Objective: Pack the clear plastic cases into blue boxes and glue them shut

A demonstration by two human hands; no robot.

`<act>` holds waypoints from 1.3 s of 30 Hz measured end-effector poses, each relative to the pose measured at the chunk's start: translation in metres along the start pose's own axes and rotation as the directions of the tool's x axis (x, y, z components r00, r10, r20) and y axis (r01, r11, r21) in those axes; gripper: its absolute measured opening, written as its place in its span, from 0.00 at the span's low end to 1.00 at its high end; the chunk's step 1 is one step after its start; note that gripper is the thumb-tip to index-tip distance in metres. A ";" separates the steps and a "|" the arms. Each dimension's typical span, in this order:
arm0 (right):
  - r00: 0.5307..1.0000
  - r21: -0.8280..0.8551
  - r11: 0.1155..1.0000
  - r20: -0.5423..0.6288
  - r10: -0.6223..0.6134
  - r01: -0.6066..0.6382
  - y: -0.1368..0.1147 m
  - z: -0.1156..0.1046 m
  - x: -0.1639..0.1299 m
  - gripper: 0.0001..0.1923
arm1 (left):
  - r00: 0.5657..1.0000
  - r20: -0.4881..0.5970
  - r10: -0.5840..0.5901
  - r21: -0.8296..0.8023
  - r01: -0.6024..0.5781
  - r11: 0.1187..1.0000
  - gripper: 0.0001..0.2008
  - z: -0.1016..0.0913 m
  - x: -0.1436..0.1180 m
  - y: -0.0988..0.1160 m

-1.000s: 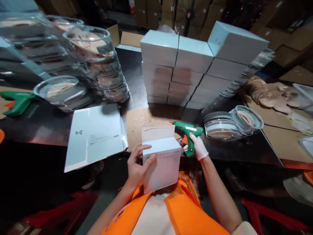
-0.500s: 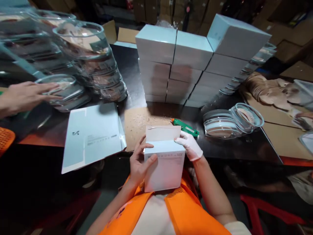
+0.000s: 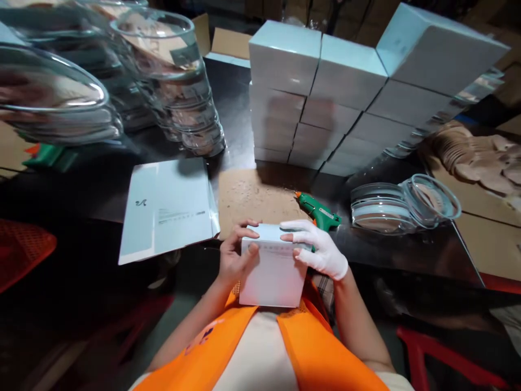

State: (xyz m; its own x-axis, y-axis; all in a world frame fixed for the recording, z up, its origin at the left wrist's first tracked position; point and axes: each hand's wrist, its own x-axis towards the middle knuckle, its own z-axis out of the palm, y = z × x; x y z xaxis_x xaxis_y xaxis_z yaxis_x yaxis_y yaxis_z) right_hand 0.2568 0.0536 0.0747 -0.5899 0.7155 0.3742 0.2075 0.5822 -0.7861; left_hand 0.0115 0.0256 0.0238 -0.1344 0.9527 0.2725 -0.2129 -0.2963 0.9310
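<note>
A white box (image 3: 272, 277) stands upright against my body at the table's front edge, its top flap no longer standing up. My bare left hand (image 3: 240, 252) grips its left side, thumb on the near face and fingers over the top edge. My right hand (image 3: 319, 250), in a white glove with bare fingertips showing, holds the top right corner with fingers on the top and near face. Just beyond it, a green glue gun (image 3: 319, 210) lies on the table, its orange nozzle pointing left. A flat white carton sheet (image 3: 166, 214) lies to the left.
Stacked white boxes (image 3: 285, 70) rise at the back. Clear round containers are piled at left (image 3: 191, 103) and right (image 3: 382, 209). A cardboard piece (image 3: 252, 195) lies in the middle. At far left, a blurred hand (image 3: 16, 89) holds clear containers. Brown paper pieces (image 3: 468, 157) sit at far right.
The box's raised flap has folded down, and my right hand has spread over the top. The person at left has lifted the clear containers. My view has shifted slightly.
</note>
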 end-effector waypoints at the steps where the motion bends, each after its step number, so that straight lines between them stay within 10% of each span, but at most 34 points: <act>1: 1.000 -0.014 1.000 -0.001 -0.017 0.017 -0.001 0.000 0.000 0.16 | 1.000 -0.002 -0.004 -0.003 0.004 1.000 0.18 0.000 0.000 0.000; 20: 0.995 0.088 0.994 -0.069 0.069 -0.063 0.010 0.013 -0.009 0.19 | 0.999 0.025 -0.043 -0.002 0.043 0.999 0.18 0.002 0.001 0.000; 23: 0.980 0.079 0.984 -0.104 0.169 -0.161 0.012 0.004 -0.016 0.38 | 0.998 -0.007 -0.062 -0.004 0.061 0.998 0.17 0.000 0.004 0.001; 26: 0.881 0.025 0.971 -0.416 0.225 -0.236 0.008 0.007 -0.042 0.58 | 0.989 -0.124 -0.080 0.024 0.083 0.996 0.17 -0.006 0.008 0.004; 29: 0.835 -0.307 0.926 -0.550 0.016 -0.220 0.003 0.031 -0.076 0.49 | 0.972 -0.221 -0.073 0.038 0.084 0.996 0.18 -0.007 0.013 0.006; 34: 0.864 -0.790 0.613 -0.295 -0.408 0.020 0.009 0.074 -0.096 0.21 | 0.897 -0.331 -0.293 -0.158 0.253 0.954 0.25 0.012 0.021 0.008; 39: 0.883 -0.884 0.443 -0.081 -0.463 0.151 0.003 0.042 -0.077 0.08 | 0.915 -0.219 -0.338 -0.044 0.337 0.941 0.33 0.005 0.025 0.016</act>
State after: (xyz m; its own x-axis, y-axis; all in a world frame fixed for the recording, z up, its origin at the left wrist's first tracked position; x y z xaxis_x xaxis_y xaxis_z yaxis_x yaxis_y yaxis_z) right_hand 0.2704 -0.0158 0.0230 -0.5534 0.3933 0.7342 0.6923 0.7074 0.1429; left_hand 0.0099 0.0453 0.0468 -0.2635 0.9574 -0.1183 -0.2881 0.0390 0.9568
